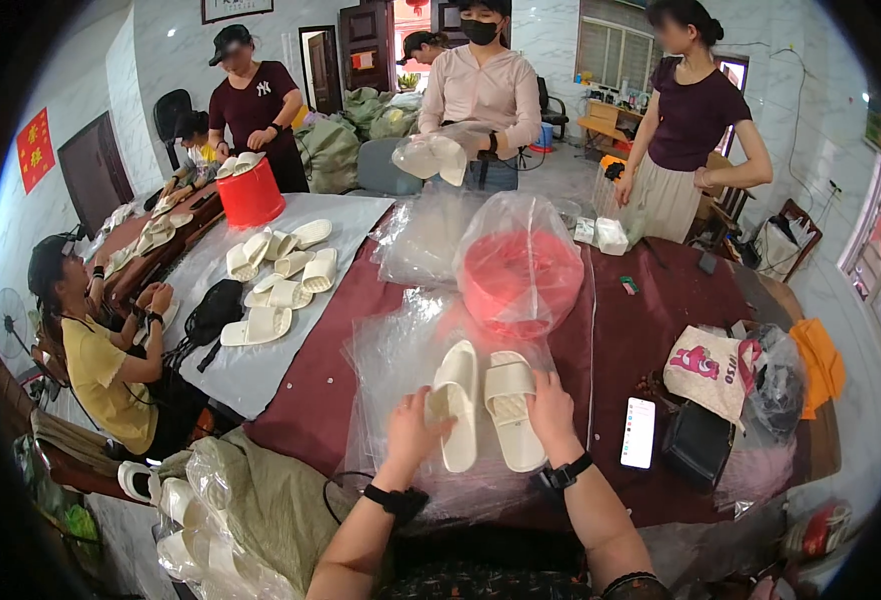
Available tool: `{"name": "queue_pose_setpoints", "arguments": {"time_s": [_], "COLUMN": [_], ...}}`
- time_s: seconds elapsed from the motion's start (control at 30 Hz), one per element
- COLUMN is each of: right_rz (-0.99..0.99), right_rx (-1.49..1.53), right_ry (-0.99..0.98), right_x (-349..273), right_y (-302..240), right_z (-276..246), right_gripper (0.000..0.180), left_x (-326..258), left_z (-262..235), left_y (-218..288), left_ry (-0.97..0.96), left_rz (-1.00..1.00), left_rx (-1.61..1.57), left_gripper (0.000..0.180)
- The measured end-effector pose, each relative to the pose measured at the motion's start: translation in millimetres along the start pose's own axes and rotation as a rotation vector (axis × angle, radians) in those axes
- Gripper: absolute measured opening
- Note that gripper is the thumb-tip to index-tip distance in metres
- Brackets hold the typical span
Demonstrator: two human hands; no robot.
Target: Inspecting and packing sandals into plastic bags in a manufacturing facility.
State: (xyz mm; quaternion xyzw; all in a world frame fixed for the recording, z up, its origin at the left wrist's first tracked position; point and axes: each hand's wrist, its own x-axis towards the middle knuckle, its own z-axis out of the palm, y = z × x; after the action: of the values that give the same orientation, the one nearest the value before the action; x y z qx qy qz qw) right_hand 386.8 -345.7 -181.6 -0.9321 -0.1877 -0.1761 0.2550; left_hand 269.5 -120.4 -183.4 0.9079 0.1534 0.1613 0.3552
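Two cream slide slippers stand side by side in front of me, over a stack of clear plastic bags. My left hand is closed on the outer edge of the left slipper. Gripping the outer side of the right slipper is my right hand, its fingers partly hidden behind the shoe. The right slipper shows its wide strap and footbed. Just beyond the pair sits a red tub with clear plastic draped over it.
More slippers lie on a grey sheet to the left, beside a black bag. A phone, a black case and a printed cloth bag are at right. Co-workers stand across the table; one holds bagged slippers.
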Motion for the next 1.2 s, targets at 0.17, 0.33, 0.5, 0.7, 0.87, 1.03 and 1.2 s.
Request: {"name": "queue_pose_setpoints", "arguments": {"time_s": [0.17,0.33,0.5,0.7,0.87,1.03,1.2], "right_rz": [0.070,-0.202,-0.077,0.137,0.074,0.144,0.145], "right_rx": [0.094,-0.092,-0.071,0.013,0.021,0.011,0.025], "right_ry": [-0.168,-0.012,-0.079,0.029,-0.024,-0.013,-0.001], "right_x": [-22.1,-29.1,-6.5,-28.1,-58.6,-65.5,-67.7], "right_y": [-29.0,-35.1,-36.4,-0.7,-11.9,-3.5,2.9], "right_z": [-1.4,49.2,68.6,35.6,19.6,15.3,21.8], "right_gripper": [0.045,0.057,0.043,0.035,0.036,0.036,0.037], "left_x": [-20.0,-21.1,-25.7,-24.5,-24.1,-26.2,-34.2], "left_z": [17.0,16.9,-1.9,-0.5,7.1,21.6,23.0], "left_y": [-14.5,-17.8,-19.2,-17.0,-23.4,-13.2,-11.7], "left_ry": [0.023,0.013,-0.177,-0.357,-0.392,-0.438,-0.415], "left_rz": [0.207,0.203,0.119,0.420,0.530,0.554,0.524], "left_rx": [0.239,0.261,0.299,0.509,0.156,0.210,0.247], "left_gripper": [0.088,0.093,0.093,0.085,0.086,0.085,0.060]}}
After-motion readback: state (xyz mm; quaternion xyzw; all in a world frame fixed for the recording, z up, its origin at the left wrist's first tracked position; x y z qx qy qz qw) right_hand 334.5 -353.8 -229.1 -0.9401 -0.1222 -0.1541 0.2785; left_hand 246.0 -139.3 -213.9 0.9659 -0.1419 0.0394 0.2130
